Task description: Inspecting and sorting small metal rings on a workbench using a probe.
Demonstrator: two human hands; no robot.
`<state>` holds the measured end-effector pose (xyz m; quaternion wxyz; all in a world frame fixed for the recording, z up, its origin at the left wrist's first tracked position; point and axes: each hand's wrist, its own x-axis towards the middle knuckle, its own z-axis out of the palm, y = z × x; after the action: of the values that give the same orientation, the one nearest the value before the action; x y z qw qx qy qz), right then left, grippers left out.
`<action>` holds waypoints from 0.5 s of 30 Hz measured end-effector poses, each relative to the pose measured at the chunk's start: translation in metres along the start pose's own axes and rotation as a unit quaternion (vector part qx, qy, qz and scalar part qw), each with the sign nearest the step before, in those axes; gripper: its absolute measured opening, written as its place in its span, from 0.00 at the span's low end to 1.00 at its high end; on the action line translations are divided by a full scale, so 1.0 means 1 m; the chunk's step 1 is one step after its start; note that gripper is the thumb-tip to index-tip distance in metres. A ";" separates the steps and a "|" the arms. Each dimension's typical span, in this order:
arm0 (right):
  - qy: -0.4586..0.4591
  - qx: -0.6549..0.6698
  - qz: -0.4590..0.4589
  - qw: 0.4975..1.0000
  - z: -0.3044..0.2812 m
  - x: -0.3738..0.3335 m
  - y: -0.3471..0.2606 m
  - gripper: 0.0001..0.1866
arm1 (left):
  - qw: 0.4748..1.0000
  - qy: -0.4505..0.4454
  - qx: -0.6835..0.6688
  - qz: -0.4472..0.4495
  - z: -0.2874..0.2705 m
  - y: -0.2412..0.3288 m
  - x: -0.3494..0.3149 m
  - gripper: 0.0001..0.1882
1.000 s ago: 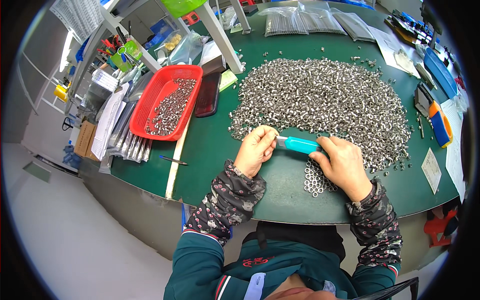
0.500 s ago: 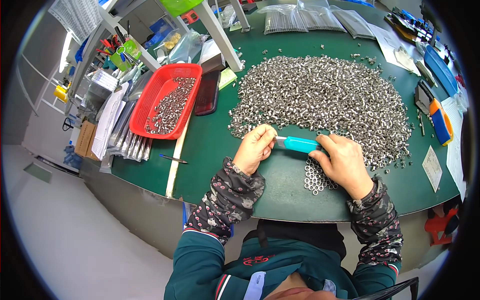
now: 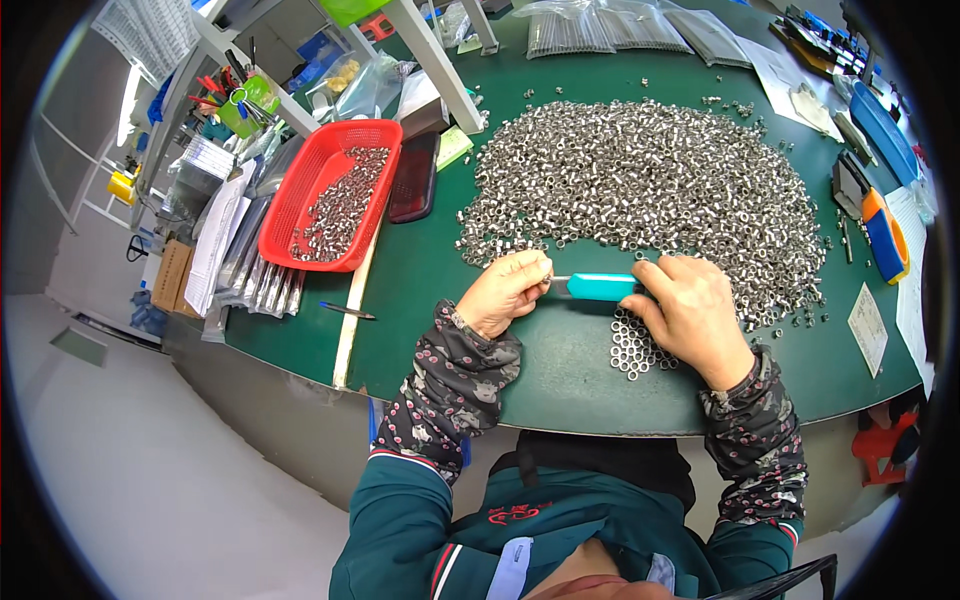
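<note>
My right hand [image 3: 690,312] grips the teal handle of a utility knife [image 3: 600,287], its thin metal blade pointing left. At the blade's tip, my left hand [image 3: 508,290] pinches a small metal ring [image 3: 547,279] between thumb and fingertips, which largely cover it. Beyond both hands spreads a broad heap of small shiny metal rings [image 3: 640,180]. A flat single layer of rings [image 3: 632,345] lies on the green table, partly under my right hand.
A red plastic basket [image 3: 276,215] with more rings stands at the left, beside a dark phone-like case [image 3: 413,180]. A pen [image 3: 347,311] lies near a pale wooden strip [image 3: 350,340]. Bagged parts [image 3: 570,32] lie at the back; an orange-and-blue tool [image 3: 886,240] and a blue tray [image 3: 884,130] are at right.
The knife has turned so its blade shows thinner, and it has shifted slightly right. My left hand has moved slightly left while keeping its pinch.
</note>
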<state>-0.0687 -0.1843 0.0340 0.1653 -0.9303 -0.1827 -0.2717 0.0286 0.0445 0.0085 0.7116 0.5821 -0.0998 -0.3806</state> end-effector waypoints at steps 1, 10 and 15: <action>-0.001 0.001 0.000 1.000 -0.001 0.000 0.000 0.12 | 1.000 -0.010 -0.003 -0.006 0.000 0.000 0.000 0.10; 0.013 -0.068 -0.057 0.996 -0.011 0.006 0.000 0.14 | 0.997 -0.035 0.045 -0.047 0.004 0.005 -0.002 0.11; 0.028 -0.105 -0.084 0.991 -0.013 0.008 0.000 0.15 | 0.996 -0.050 0.053 -0.043 0.001 0.001 0.000 0.09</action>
<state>-0.0680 -0.1878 0.0491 0.0485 -0.9161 -0.2257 -0.3277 0.0282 0.0443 0.0097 0.6570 0.6030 -0.1298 -0.4334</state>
